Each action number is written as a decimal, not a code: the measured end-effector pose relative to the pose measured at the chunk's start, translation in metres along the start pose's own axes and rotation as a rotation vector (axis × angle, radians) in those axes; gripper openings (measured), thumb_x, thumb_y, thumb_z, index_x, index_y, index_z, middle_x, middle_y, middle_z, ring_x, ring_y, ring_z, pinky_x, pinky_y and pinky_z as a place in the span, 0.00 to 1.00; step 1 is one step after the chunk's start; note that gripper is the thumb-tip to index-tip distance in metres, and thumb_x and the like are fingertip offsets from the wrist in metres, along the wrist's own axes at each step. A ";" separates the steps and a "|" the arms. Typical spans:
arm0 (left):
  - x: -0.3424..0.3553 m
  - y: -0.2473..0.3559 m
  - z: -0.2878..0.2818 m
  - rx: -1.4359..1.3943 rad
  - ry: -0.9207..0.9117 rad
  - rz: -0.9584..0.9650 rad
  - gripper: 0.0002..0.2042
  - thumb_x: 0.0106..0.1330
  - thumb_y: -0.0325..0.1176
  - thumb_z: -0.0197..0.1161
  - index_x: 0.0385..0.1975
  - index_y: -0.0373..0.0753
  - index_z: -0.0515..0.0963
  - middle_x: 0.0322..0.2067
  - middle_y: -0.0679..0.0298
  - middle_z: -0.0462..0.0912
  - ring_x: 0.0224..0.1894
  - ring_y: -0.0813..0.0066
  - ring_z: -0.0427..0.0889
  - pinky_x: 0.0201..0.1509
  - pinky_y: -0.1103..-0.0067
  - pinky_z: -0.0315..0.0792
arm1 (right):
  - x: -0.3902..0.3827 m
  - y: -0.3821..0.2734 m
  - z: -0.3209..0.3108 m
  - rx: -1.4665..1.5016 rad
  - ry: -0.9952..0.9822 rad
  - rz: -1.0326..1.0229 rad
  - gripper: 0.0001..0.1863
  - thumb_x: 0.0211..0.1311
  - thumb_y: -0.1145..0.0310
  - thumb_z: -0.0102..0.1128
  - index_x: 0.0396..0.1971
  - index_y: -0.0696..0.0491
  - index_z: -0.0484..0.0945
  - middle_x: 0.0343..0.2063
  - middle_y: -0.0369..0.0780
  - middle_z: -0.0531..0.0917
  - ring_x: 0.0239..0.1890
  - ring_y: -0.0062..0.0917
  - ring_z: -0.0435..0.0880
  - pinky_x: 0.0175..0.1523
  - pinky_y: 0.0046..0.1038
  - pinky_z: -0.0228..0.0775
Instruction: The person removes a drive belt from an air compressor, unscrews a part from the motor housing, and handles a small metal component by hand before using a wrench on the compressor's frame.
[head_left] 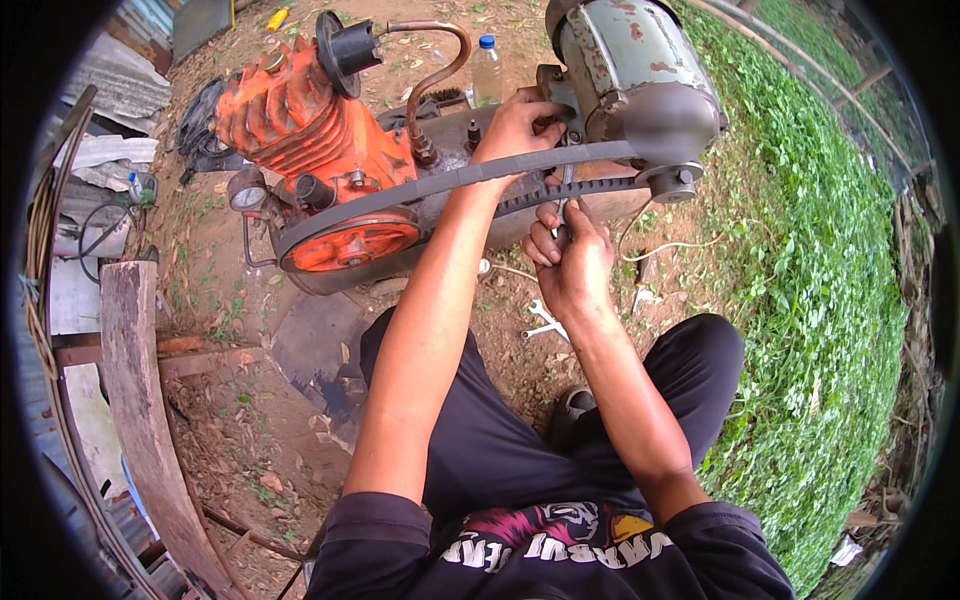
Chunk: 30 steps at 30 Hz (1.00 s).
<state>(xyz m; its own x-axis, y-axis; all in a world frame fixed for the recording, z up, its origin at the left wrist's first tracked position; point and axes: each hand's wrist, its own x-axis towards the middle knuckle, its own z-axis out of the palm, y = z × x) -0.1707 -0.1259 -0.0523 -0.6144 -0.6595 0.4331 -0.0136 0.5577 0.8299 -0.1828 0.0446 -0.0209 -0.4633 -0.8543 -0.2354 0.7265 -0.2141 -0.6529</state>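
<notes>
An orange air compressor pump [290, 130] and a grey-green electric motor [640, 70] sit on a horizontal tank [455, 140]. A black drive belt [450, 187] joins the orange pulley [350, 247] to the motor's small pulley [672, 180]. My left hand [518, 128] reaches over the belt, its fingers curled at the motor's mounting foot; what they pinch is hidden. Below the belt, my right hand [575, 245] is closed around a metal wrench [568, 180], whose shaft points up toward the motor mount. The wrench's far end is partly hidden by the belt.
Several loose wrenches [543, 322] lie on the dirt between my knees and the tank. A blue-capped plastic bottle [487, 75] stands behind the tank. A pale cable [665, 247] trails below the motor. At left is a wooden plank [140, 400]; grass [810, 280] grows at right.
</notes>
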 end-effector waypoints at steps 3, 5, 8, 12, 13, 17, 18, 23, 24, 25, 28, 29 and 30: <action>0.003 0.009 0.000 0.058 -0.061 -0.033 0.09 0.55 0.31 0.64 0.34 0.36 0.83 0.34 0.51 0.80 0.38 0.55 0.80 0.41 0.69 0.73 | 0.001 0.005 -0.009 -0.136 0.003 -0.060 0.15 0.74 0.67 0.33 0.54 0.55 0.63 0.20 0.34 0.65 0.14 0.14 0.56 0.20 0.19 0.48; 0.002 0.018 0.000 0.097 -0.139 -0.094 0.08 0.53 0.30 0.65 0.31 0.36 0.83 0.29 0.53 0.81 0.36 0.56 0.80 0.38 0.69 0.73 | 0.004 0.008 -0.023 -0.198 -0.014 -0.096 0.17 0.74 0.66 0.33 0.57 0.55 0.62 0.20 0.34 0.66 0.15 0.14 0.56 0.20 0.19 0.49; -0.003 0.006 -0.004 0.085 -0.071 0.059 0.08 0.56 0.29 0.63 0.33 0.35 0.82 0.28 0.56 0.82 0.33 0.67 0.81 0.38 0.75 0.74 | 0.003 0.009 -0.025 -0.226 -0.034 -0.100 0.17 0.74 0.65 0.35 0.56 0.57 0.63 0.19 0.33 0.66 0.14 0.14 0.58 0.20 0.18 0.50; -0.005 0.021 -0.004 0.026 -0.077 -0.153 0.10 0.59 0.30 0.62 0.39 0.38 0.82 0.31 0.57 0.85 0.35 0.74 0.82 0.39 0.77 0.74 | 0.015 -0.006 -0.042 -0.409 0.080 -0.069 0.13 0.72 0.65 0.38 0.44 0.58 0.67 0.16 0.31 0.64 0.12 0.14 0.57 0.17 0.19 0.47; -0.006 0.023 -0.004 0.006 -0.064 -0.170 0.11 0.59 0.30 0.62 0.40 0.39 0.82 0.31 0.57 0.85 0.35 0.74 0.83 0.40 0.77 0.74 | 0.016 -0.013 -0.045 -0.441 0.091 -0.091 0.12 0.71 0.65 0.40 0.45 0.58 0.66 0.15 0.30 0.61 0.12 0.14 0.54 0.18 0.20 0.43; -0.005 0.029 -0.002 0.141 -0.071 -0.189 0.09 0.58 0.32 0.64 0.37 0.39 0.84 0.31 0.59 0.85 0.34 0.74 0.83 0.39 0.78 0.74 | 0.020 -0.043 -0.056 -0.461 -0.008 -0.007 0.09 0.71 0.65 0.41 0.39 0.55 0.67 0.13 0.29 0.58 0.11 0.14 0.50 0.18 0.20 0.41; -0.004 0.030 0.000 0.137 -0.076 -0.206 0.09 0.58 0.34 0.65 0.36 0.38 0.84 0.30 0.60 0.85 0.33 0.73 0.83 0.38 0.78 0.74 | 0.020 -0.050 -0.059 -0.440 -0.005 0.030 0.09 0.71 0.65 0.41 0.39 0.55 0.67 0.13 0.29 0.57 0.11 0.14 0.50 0.18 0.20 0.41; 0.001 0.027 0.006 0.172 -0.060 -0.252 0.11 0.58 0.36 0.66 0.35 0.36 0.83 0.29 0.60 0.85 0.32 0.75 0.82 0.37 0.78 0.73 | 0.026 -0.078 -0.074 -0.343 -0.087 0.162 0.06 0.68 0.68 0.43 0.35 0.55 0.67 0.13 0.29 0.59 0.10 0.13 0.50 0.16 0.21 0.39; 0.001 0.027 0.006 0.172 -0.047 -0.268 0.11 0.58 0.37 0.66 0.35 0.36 0.83 0.29 0.60 0.85 0.32 0.76 0.82 0.37 0.78 0.73 | 0.026 -0.081 -0.071 -0.368 -0.072 0.174 0.05 0.68 0.69 0.43 0.34 0.53 0.66 0.13 0.29 0.59 0.10 0.13 0.50 0.16 0.20 0.39; 0.000 0.027 0.007 0.172 -0.033 -0.285 0.11 0.58 0.37 0.66 0.35 0.36 0.84 0.29 0.60 0.85 0.32 0.76 0.82 0.37 0.78 0.73 | 0.025 -0.086 -0.069 -0.392 -0.057 0.187 0.04 0.68 0.70 0.44 0.33 0.52 0.65 0.12 0.29 0.58 0.10 0.13 0.50 0.17 0.20 0.39; 0.000 0.028 0.006 0.152 -0.045 -0.338 0.11 0.58 0.35 0.67 0.35 0.35 0.83 0.31 0.60 0.85 0.33 0.78 0.81 0.39 0.79 0.73 | 0.023 -0.095 -0.060 -0.529 -0.034 0.190 0.03 0.67 0.71 0.45 0.32 0.51 0.63 0.12 0.29 0.59 0.10 0.12 0.51 0.16 0.19 0.39; -0.001 0.022 0.007 0.110 0.002 -0.309 0.10 0.57 0.33 0.65 0.34 0.35 0.84 0.28 0.60 0.85 0.30 0.77 0.82 0.36 0.78 0.73 | 0.023 -0.098 -0.057 -0.584 -0.030 0.185 0.03 0.67 0.71 0.45 0.32 0.51 0.63 0.12 0.29 0.60 0.10 0.12 0.51 0.16 0.19 0.39; -0.002 0.016 0.008 0.068 0.051 -0.277 0.09 0.56 0.32 0.63 0.33 0.35 0.84 0.26 0.59 0.84 0.27 0.76 0.82 0.32 0.78 0.74 | 0.023 -0.101 -0.055 -0.596 -0.036 0.200 0.03 0.66 0.71 0.46 0.33 0.51 0.63 0.12 0.29 0.60 0.09 0.12 0.52 0.15 0.19 0.39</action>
<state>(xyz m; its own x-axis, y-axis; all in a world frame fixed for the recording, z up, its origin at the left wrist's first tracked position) -0.1764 -0.1116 -0.0426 -0.5397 -0.8149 0.2115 -0.2292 0.3840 0.8945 -0.2945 0.0726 0.0002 -0.3226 -0.8682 -0.3771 0.3850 0.2436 -0.8902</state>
